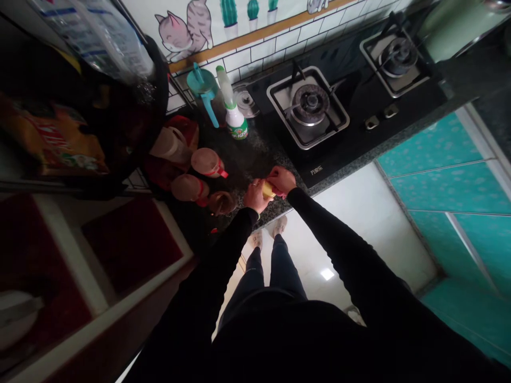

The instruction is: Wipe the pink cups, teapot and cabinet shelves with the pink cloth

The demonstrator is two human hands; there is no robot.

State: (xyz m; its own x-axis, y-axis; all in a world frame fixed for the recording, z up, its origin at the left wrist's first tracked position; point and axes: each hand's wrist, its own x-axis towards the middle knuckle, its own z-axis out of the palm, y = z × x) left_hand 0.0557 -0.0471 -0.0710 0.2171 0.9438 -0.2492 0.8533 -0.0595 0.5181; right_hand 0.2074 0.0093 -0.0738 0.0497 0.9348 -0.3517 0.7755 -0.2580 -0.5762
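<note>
My left hand (256,196) curls round a small yellow object (268,189), its fingers closed against it. From the other side my right hand (282,181) also grips this object, and the two hands meet over the counter's front edge. Fingers cover much of the yellow piece, so its kind cannot be made out; it could be a sponge. Left of my hands is a small brown jar (222,203). Beyond it stand two seasoning containers, one a lidded container with a red handle (205,161), the other a pale-topped container (187,188).
A green-and-white spray bottle (237,122) and a teal-lidded jug (202,82) stand by the tiled wall. To the right is a gas hob with a near burner (310,104) and a far burner (398,55). A dark rack (154,101) rises at left.
</note>
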